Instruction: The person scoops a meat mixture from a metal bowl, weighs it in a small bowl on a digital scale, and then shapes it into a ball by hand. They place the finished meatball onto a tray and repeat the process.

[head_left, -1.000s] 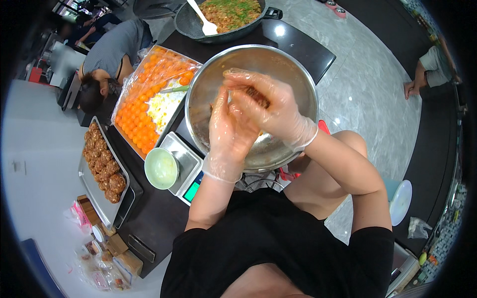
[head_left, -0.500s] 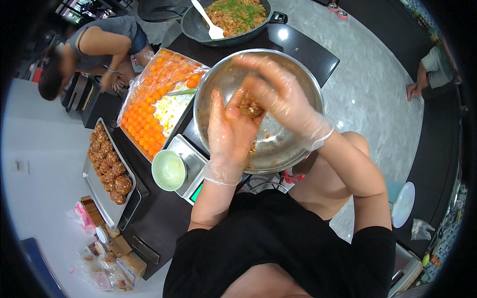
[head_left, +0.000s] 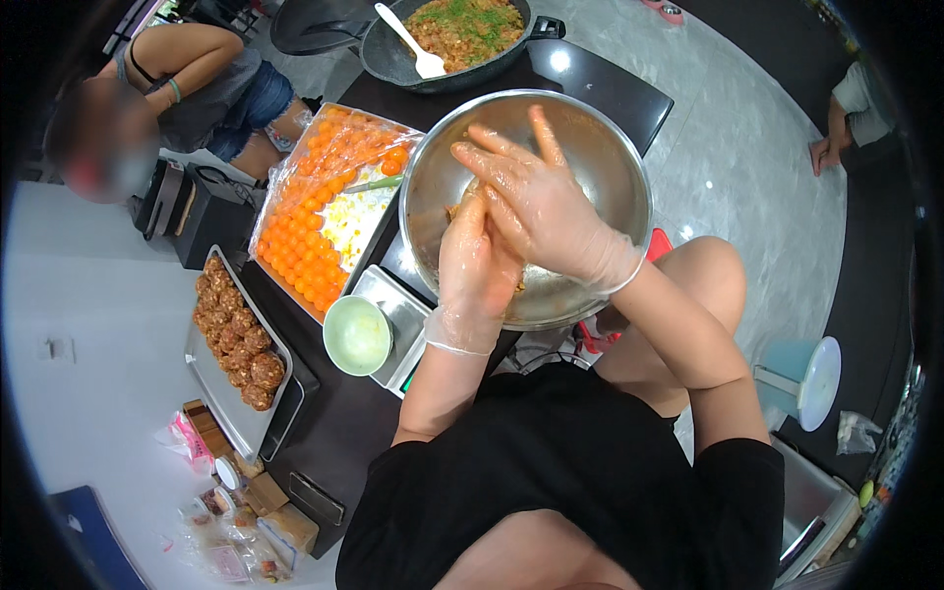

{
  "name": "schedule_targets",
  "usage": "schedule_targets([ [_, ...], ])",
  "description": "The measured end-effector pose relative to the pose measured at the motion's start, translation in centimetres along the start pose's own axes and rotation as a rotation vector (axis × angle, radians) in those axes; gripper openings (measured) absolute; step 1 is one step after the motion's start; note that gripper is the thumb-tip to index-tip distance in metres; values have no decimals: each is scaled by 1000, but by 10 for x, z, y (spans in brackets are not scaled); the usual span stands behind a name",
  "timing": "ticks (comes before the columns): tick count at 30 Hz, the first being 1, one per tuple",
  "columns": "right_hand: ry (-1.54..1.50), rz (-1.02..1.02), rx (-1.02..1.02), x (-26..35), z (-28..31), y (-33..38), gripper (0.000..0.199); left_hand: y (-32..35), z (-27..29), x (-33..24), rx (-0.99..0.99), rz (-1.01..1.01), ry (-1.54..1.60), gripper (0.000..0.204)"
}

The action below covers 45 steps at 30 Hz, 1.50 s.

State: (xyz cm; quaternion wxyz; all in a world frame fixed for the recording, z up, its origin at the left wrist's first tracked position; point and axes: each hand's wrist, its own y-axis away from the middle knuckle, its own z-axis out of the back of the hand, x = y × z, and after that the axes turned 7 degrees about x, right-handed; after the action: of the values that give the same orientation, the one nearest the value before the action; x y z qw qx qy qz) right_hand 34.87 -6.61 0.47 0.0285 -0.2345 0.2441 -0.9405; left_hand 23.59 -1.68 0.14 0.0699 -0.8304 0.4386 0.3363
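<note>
My left hand (head_left: pixel 477 261), in a clear glove smeared with filling, is cupped over the large steel bowl (head_left: pixel 629 241). Across it lies my right hand (head_left: pixel 551 206), gloved the same way, its palm down and fingers stretched out, two of them spread apart. Between the palms a ball of minced brown filling (head_left: pixel 452 211) is mostly hidden; only a little shows at the edge. Scraps of filling cling inside the bowl. Left of it, a tray (head_left: pixel 211 379) carries several finished brown balls (head_left: pixel 236 334).
A film-covered tray of orange yolks (head_left: pixel 305 241) with a green-handled utensil (head_left: pixel 379 183) adjoins the bowl. Nearer stand a pale green bowl (head_left: pixel 357 335) and a scale (head_left: pixel 405 320). A pan of filling (head_left: pixel 462 34) with a white spatula (head_left: pixel 425 61) is beyond. Another person (head_left: pixel 202 93) bends at far left.
My right hand has come down onto the left, covering the ball that showed between them. The view has shifted slightly. The other person has moved and raised an arm.
</note>
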Motion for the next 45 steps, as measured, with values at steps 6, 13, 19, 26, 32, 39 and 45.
schedule_targets([
  [6,-409,-135,-115,0,8,-2,43,2,-3,-8,163,-31,148,38],
  [13,-517,-150,-48,-8,12,-1,41,3,-9,-4,140,-30,155,39],
  [19,-278,36,-130,8,19,1,53,-5,8,-5,554,70,498,55],
  [26,-183,52,-318,15,6,-2,30,-22,-14,-5,289,97,351,45],
  [32,-349,-43,-92,-10,6,-3,30,-20,-15,5,64,117,59,47],
  [39,-531,-116,-281,-7,10,-2,30,-14,-2,2,390,177,586,53],
  [45,-246,3,-268,5,7,-2,28,-23,-9,-2,293,114,227,49],
])
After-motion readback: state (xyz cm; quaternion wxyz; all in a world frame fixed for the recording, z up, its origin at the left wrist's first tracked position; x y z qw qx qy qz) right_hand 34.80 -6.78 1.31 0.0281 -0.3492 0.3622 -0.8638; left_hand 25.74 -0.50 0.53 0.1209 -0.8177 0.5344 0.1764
